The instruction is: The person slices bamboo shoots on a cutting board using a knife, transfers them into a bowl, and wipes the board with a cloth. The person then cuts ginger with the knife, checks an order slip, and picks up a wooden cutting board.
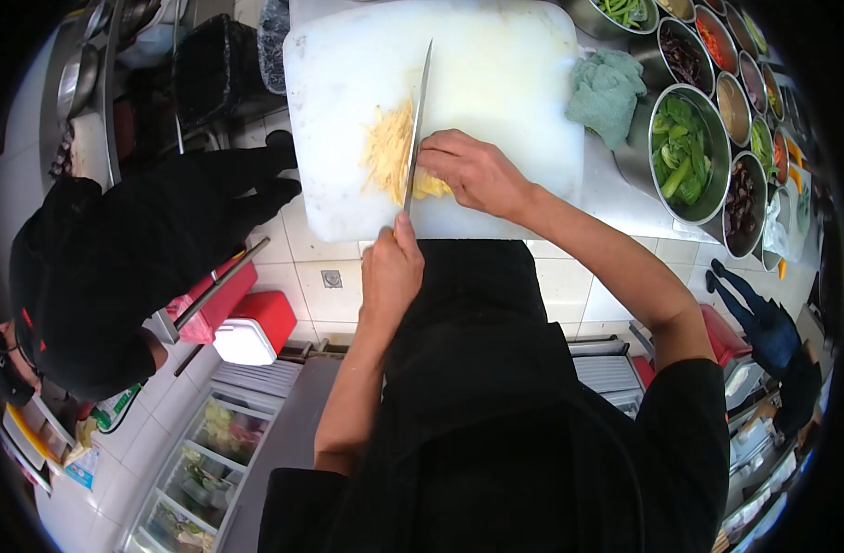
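My left hand [391, 276] is closed around the handle of a long knife [422, 106] at the near edge of the white cutting board [514, 83]. The blade stands on edge and points away from me. My right hand [477, 175] has its fingers bent against the right side of the blade, pressing on yellow slices [431, 184] that are partly hidden under them. Left of the blade lies a loose heap of thin pale yellow shreds [388, 152]. A green cloth [606, 95] rests at the board's right edge.
Metal containers line the right side, among them one with green leaves [684, 152] and one with dark pieces [742, 207]. At the left a person in black [154, 221] stands near a red and white box [256, 327]. Another person [777, 341] is at the far right.
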The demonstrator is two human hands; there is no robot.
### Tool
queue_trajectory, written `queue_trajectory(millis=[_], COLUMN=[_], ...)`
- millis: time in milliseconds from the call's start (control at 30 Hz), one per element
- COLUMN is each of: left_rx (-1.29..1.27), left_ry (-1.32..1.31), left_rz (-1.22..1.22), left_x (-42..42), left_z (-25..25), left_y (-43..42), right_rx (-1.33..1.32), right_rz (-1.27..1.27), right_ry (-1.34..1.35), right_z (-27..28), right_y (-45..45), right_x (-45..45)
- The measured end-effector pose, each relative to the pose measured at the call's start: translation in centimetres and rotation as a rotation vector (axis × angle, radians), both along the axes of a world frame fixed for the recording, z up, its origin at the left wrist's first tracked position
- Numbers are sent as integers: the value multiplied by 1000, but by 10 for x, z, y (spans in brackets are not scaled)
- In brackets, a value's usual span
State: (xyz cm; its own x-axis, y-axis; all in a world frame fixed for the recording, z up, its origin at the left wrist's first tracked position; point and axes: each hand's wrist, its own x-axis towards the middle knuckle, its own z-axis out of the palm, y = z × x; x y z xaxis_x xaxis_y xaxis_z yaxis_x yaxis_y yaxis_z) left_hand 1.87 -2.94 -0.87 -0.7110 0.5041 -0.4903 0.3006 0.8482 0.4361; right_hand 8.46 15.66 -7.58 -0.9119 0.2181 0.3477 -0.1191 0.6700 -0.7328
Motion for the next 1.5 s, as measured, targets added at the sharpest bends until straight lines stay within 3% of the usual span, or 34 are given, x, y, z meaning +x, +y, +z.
queue_trajectory(millis=[67,167,367,567,700,867,1033,1200,1333,1500], left_rx=[22,-65,-201,-7,-68,-183,33,-51,-120,-58], left_ry=[-31,-125,-147,-15,-85,-118,50,-76,-121,-37], left_rz=[-1,75,63,-7,31,53,-19,38,54,28], left_x=[-15,-17,8,-10,-21,4,1,-19,1,4], left_z=[-4,31,58,-6,24,50,-12,25,43,6], left_y=[19,33,-8,19,38,0,2,38,5,10], right_rx=[-10,0,16,-9,16,28,-10,28,33,0], right_rz=[-7,12,6,9,13,5,14,8,-10,-14], right_ry=[-3,-49,-16,-10,-30,-8,-10,-39,-13,23], right_z=[1,3,4,-5,2,3,-2,3,2,-3], right_y=[-1,0,0,-1,0,0,-2,-2,-3,-4], right_x=[1,1,1,1,1,1,2,3,4,3])
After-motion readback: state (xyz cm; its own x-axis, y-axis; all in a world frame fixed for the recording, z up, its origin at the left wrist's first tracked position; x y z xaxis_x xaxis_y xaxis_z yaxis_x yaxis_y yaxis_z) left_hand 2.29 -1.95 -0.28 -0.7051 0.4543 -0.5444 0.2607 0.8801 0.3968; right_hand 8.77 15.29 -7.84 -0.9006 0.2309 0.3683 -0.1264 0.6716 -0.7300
